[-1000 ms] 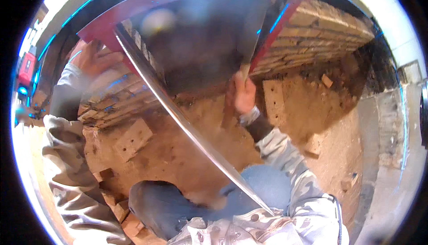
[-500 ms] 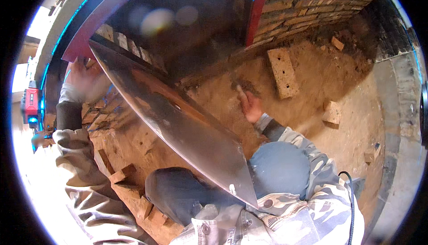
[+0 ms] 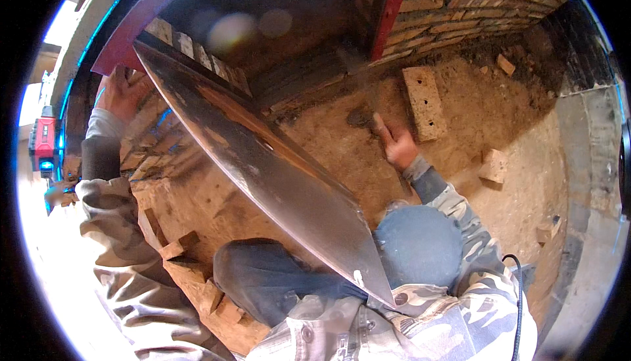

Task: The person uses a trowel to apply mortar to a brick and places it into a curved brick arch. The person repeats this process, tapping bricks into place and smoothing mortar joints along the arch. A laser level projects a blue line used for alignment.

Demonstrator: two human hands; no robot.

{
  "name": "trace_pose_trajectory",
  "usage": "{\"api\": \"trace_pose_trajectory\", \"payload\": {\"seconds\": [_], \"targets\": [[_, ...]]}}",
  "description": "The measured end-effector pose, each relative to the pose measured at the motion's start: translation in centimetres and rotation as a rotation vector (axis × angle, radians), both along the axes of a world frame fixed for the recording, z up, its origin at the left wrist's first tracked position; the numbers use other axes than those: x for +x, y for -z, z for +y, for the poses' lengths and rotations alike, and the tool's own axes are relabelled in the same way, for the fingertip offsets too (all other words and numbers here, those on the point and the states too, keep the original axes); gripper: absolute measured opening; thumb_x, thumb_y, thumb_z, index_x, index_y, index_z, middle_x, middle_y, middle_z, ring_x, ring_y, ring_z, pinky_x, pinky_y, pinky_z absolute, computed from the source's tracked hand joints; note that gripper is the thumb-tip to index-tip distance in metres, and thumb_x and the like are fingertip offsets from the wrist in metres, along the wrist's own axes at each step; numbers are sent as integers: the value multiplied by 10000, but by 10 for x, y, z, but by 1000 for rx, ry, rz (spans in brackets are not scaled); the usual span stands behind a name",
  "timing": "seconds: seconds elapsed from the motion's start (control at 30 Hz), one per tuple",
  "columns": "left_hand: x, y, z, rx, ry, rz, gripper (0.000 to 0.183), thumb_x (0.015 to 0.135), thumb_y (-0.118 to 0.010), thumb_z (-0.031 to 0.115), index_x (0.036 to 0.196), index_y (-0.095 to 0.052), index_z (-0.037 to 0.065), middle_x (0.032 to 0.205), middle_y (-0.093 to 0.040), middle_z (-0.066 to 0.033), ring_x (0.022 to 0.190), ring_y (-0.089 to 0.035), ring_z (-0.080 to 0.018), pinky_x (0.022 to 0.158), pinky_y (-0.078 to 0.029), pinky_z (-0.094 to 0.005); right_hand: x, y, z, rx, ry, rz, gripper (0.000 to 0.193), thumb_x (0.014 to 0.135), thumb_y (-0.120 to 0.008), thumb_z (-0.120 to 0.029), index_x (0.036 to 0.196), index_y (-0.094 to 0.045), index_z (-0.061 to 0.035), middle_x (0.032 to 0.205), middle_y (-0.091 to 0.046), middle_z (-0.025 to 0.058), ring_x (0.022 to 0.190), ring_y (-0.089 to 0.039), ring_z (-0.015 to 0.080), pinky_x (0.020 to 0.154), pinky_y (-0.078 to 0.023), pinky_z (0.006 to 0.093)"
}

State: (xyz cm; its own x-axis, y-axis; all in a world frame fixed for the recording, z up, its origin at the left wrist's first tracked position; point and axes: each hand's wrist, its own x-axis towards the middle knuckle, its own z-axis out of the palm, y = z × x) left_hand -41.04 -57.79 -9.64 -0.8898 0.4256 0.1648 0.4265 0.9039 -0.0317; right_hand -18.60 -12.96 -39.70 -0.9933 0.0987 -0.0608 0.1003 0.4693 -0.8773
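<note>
My left hand [image 3: 120,95] is at the lower left corner of a red metal frame [image 3: 118,55]. Its fingers are curled at the edge and partly hidden there. My right hand [image 3: 398,145] is closed low over the dirt floor, thumb stretched forward. It holds a slim-handled tool [image 3: 406,187]; the handle shows behind the fist, and a dark patch lies ahead of the thumb. I cannot make out the tool's kind. Between my arms a dark, brown-streaked metal panel [image 3: 263,170] slants from the frame toward my lap, with a small hole near its middle.
A brick with holes [image 3: 424,103] lies just right of my right hand. Brick pieces [image 3: 493,167] are scattered farther right, others [image 3: 181,246] at lower left. A brick wall [image 3: 460,9] stands at the back right. A red and black laser level [image 3: 46,141] is at far left, with blue lines nearby.
My right hand has moved right and slightly forward, and the tool's handle shows more behind it. My left hand stays by the frame's corner. The whole view has shifted slightly.
</note>
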Motion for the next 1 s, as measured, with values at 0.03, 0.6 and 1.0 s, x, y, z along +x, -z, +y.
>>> {"api": "trace_pose_trajectory", "payload": {"seconds": [0.03,0.6,1.0], "targets": [[-1,0,-3,-105,-2,24,434,841,-706,360,1061,-607,-1,1025,-669,-231,991,-623,-413,795,-485,-444,-5,-1,-5,19,-6,-144,389,999,-493,-380,1087,-635,-29,870,-670,187,733,-633,320,653,-486,418],[-27,16,-53,-663,289,272,294,811,-618,265,1081,-643,149,1009,-567,-174,949,-571,-373,752,-466,-470,-44,1,-37,50,12,-166,576,974,-474,-494,842,-655,37,735,-628,259,715,-630,397,694,-486,458],[-12,7,-20,-181,53,130,436,827,-705,371,934,-575,-31,897,-639,-255,883,-597,-462,712,-453,-490,-32,19,-68,85,-253,-129,578,987,-434,-502,966,-646,35,867,-638,315,841,-624,488,745,-492,509]]}}
